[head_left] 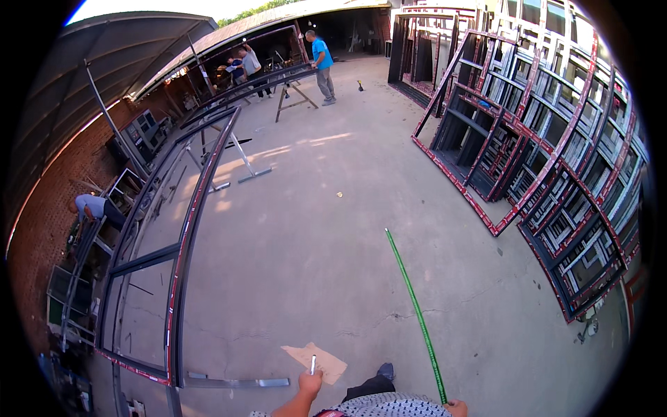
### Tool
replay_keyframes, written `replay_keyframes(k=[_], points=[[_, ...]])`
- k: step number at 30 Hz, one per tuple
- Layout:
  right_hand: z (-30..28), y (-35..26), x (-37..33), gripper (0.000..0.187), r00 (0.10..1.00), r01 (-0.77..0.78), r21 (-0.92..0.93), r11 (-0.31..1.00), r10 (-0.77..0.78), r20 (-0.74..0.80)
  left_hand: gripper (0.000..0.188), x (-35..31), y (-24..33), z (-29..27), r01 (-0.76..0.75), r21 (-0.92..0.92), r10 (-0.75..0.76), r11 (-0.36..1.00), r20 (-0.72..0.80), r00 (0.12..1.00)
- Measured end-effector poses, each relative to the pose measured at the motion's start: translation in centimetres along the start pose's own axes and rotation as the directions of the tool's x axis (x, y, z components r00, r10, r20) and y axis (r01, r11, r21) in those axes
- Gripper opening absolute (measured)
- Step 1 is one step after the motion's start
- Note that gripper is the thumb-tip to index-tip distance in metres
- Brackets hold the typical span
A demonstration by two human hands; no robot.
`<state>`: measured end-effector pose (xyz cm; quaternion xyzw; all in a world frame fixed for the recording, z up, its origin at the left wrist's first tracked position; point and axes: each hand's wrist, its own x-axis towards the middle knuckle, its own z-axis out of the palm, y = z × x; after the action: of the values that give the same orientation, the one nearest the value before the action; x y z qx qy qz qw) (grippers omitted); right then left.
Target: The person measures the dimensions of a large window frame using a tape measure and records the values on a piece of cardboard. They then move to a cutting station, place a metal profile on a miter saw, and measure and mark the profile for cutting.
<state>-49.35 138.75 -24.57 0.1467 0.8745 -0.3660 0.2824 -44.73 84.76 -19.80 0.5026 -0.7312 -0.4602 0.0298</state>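
Note:
My left hand (310, 381) is closed around a white pen (313, 363) and a torn piece of brown cardboard (332, 363). There seem to be faint marks on the cardboard, too small to make out. At the lower edge, my right hand (456, 408) grips the near end of a long green tape measure blade (415, 306). The blade stretches away from me over the concrete, straight and slightly slanted to the left. Its case, if it has one there, is hidden. My dark shoe (386, 372) shows between the hands.
To the left, a long dark metal frame (182, 278) rests on supports; a metal bar (236, 382) lies near its close end. Stacked window frames (500, 132) lean along the right. Several people work farther off, one in a blue shirt (322, 54), another bending (97, 207) at far left.

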Motion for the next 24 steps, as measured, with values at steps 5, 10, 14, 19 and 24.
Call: replay_keyframes(k=[5, 10, 14, 19, 24], points=[[-3.4, -8.2, 6.5, 0.055, 0.994, -0.081, 0.047, 0.996, 0.077, 0.080, 0.039, 8.6, 19.3, 5.0, -0.200, -0.174, 0.207, 0.964, 0.020, 0.978], [-7.6, -16.1, 14.6, 0.053, 0.989, 0.000, 0.068, 0.998, -0.010, 0.151, 0.039, 14.8, 30.0, 9.9, -0.193, -0.188, 0.210, 0.963, 0.080, 0.974], [-11.1, -22.6, 23.1, 0.053, 0.975, 0.007, 0.103, 0.995, -0.030, 0.220, 0.041, 17.7, 33.3, 13.3, -0.144, -0.031, 0.146, 0.989, 0.077, 0.986], [-17.2, -36.9, 32.3, 0.041, 0.994, 0.065, -0.196, 0.978, -0.046, 0.101, 0.043, 22.3, 30.8, 14.0, 0.075, 0.102, -0.071, 0.992, -0.042, 0.997], [-20.2, -45.7, 42.9, 0.038, 0.969, 0.246, -0.226, 0.943, -0.236, 0.071, 0.054, 27.9, 31.9, 13.6, 0.079, 0.075, -0.068, 0.994, -0.143, 0.987]])
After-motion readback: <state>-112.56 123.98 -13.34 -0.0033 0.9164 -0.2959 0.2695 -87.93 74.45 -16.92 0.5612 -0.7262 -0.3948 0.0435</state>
